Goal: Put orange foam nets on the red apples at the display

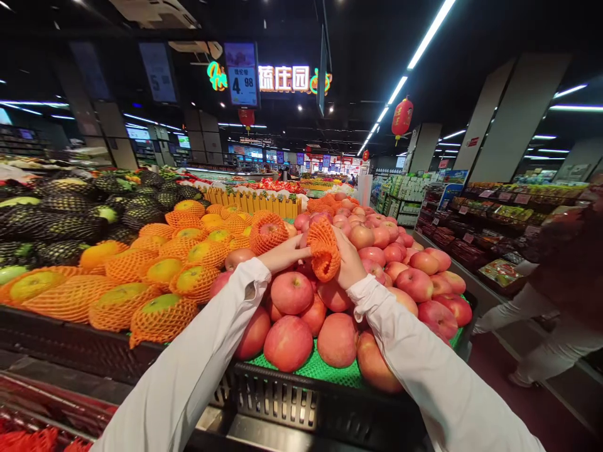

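Pictured at centre above the heap: an orange foam net [323, 251], gripped along its right side in the curled fingers of the right hand [347, 260] and met at its left edge by the left hand [285, 252] (fingers partly hidden, impossible to tell how closed). Seen just below, pink apples [291, 292] on green matting [313, 369] in a black crate [273, 390]; at left, netted oranges [162, 317]; at far right, a passer-by [560, 333].

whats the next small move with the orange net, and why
Probably open the foam net wider with the left hand: it reaches the net's left edge, the right hand holds the other side, and the mouth looks narrow beside the bare apples.
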`<act>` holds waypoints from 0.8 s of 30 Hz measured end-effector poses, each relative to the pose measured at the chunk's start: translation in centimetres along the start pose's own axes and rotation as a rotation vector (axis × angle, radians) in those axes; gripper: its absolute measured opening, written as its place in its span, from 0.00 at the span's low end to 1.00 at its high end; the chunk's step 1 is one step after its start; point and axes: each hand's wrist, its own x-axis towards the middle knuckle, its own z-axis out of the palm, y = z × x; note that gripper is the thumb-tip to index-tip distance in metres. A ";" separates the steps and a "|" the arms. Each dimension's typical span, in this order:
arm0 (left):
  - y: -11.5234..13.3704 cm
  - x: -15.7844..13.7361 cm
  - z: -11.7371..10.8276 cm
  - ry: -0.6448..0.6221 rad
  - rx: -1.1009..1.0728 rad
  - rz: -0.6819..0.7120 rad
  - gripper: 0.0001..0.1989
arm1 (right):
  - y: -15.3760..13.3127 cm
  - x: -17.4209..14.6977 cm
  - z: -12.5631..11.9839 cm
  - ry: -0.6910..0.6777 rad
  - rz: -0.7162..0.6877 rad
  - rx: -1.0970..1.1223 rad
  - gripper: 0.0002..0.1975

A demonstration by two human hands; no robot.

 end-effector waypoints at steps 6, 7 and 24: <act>0.3 0.0 0.0 0.011 0.067 0.103 0.29 | -1.2 0.3 -0.7 0.158 -0.033 -0.072 0.30; 0.3 0.0 0.0 -0.003 0.059 0.108 0.28 | -1.4 0.4 -0.9 0.235 -0.017 -0.091 0.31; -0.4 -1.4 0.5 0.092 -0.448 0.021 0.28 | 0.4 1.3 -0.2 0.100 0.356 0.427 0.38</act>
